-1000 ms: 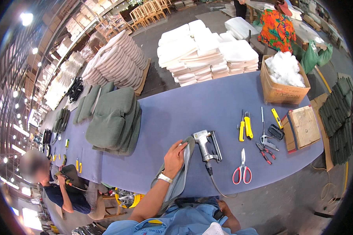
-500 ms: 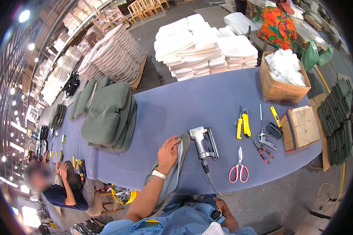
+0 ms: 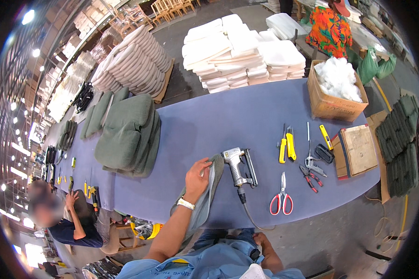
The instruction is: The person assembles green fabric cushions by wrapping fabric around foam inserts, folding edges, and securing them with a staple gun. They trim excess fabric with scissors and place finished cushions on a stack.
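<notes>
My left hand (image 3: pixel 198 179), wearing a metal-banded watch, is closed on the upper edge of a dark green fabric cushion piece (image 3: pixel 217 163) with a grey-blue underside. This piece stands on edge at the table's near side and hangs past it. Just right of it lies a silver pneumatic staple gun (image 3: pixel 238 167), its hose running off the near edge. My right hand (image 3: pixel 262 241) hangs low by my hip, away from the table; its fingers are too poorly seen to judge. Red-handled scissors (image 3: pixel 282 197) rest to the right of the staple gun.
On the blue table (image 3: pixel 195 121) stand stacked green cushions (image 3: pixel 128 132), an open carton of white stuffing (image 3: pixel 337 109) and a smaller box (image 3: pixel 358 151). Yellow cutters (image 3: pixel 290 145), red-handled pliers (image 3: pixel 310 177) and a blow gun (image 3: pixel 314 163) lie right. A co-worker (image 3: pixel 79 228) works at left.
The view has shifted slightly. My left hand keeps its hold on the cushion piece, and my right hand stays low by my hip.
</notes>
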A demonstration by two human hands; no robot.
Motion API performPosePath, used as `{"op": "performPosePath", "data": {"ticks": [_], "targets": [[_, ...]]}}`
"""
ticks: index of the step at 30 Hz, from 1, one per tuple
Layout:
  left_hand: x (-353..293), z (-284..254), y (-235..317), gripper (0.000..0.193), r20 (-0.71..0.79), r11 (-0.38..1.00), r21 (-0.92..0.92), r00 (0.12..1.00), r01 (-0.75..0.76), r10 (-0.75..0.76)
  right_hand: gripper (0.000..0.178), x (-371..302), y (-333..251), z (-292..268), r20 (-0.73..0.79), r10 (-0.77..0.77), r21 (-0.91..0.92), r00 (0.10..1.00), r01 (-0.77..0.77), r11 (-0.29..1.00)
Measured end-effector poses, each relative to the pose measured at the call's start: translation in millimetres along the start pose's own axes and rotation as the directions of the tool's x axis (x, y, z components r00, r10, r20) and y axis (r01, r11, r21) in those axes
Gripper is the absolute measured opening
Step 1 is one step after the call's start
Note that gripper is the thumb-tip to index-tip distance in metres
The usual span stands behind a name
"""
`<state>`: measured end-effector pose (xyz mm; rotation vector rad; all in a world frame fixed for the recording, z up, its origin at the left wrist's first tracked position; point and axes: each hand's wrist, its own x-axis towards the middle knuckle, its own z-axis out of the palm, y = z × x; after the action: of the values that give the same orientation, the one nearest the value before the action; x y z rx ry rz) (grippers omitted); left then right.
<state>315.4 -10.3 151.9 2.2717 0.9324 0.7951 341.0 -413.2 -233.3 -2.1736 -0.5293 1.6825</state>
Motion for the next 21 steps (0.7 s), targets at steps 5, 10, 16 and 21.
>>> {"op": "performPosePath", "data": {"ticks": [5,10,16,21], "targets": [[8.7,-7.5,2.1,0.016,-0.006,0.999,0.044,1.0,-0.019,0.019,0.033,18.5,37.7,2.5,-0.207,-0.061,0.319,0.976,0.126,0.939],[-10.0,9.4,-3.0,0.018,0.021,0.999,0.03,0.999,-0.036,0.035,0.046,-13.3,44.7,7.1,-0.456,-0.031,0.057,0.89,0.064,0.996],[-30.6,38.9,31.4,0.034,0.016,1.0,0.022,1.0,0.015,-0.016,0.021,-90.2,17.4,-18.0,-0.666,0.231,0.54,0.71,0.244,0.806],[-32.6,38.3,30.1,0.039,0.014,0.994,0.106,1.0,0.023,-0.025,0.021,-138.1,34.6,-76.0,-0.845,0.333,0.511,0.418,0.447,0.734]]}}
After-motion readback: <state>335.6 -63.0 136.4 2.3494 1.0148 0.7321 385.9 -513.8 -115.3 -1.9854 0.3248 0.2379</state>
